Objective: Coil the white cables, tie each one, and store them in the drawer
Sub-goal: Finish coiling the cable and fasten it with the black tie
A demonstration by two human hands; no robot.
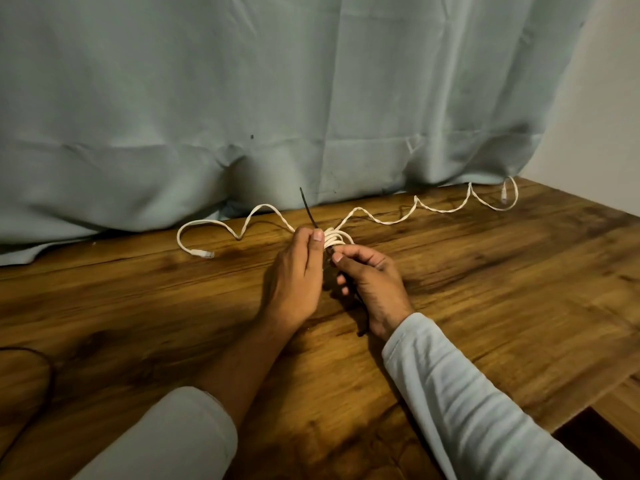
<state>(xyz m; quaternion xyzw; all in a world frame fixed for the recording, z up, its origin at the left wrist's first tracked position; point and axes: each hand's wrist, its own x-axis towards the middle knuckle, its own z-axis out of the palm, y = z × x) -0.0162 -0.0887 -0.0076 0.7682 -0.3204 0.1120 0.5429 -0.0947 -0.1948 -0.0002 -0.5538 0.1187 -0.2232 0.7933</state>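
A pale grey-green cloth (pixel 242 98) hangs across the whole back of the scene, and its hem lies on the brown wooden tabletop (pixel 485 289). No drawer or other container is in view, so nothing can be said about what is stored. A dark gap shows off the tabletop's near right corner, and I cannot tell what it is.

Both hands meet at the middle of the tabletop. The left hand (pixel 298 271) pinches a small bundle of loops of the white cable (pixel 334 237) between thumb and fingers. The right hand (pixel 374 285) has its fingers curled, pinching the lower part of a thin black tie (pixel 306 209). The tie's upper end sticks up past the left hand's fingers.

The task looks to be at an early stage. Only a few loops are gathered. Long wavy tails run out to either side, one ending in a plug (pixel 204 253) at the left and the other near the cloth at the far right. The tie does not look fastened. Tightening it, any further cables and the storing all seem still to be done.

A dark cord (pixel 41 362) curls at the left edge.
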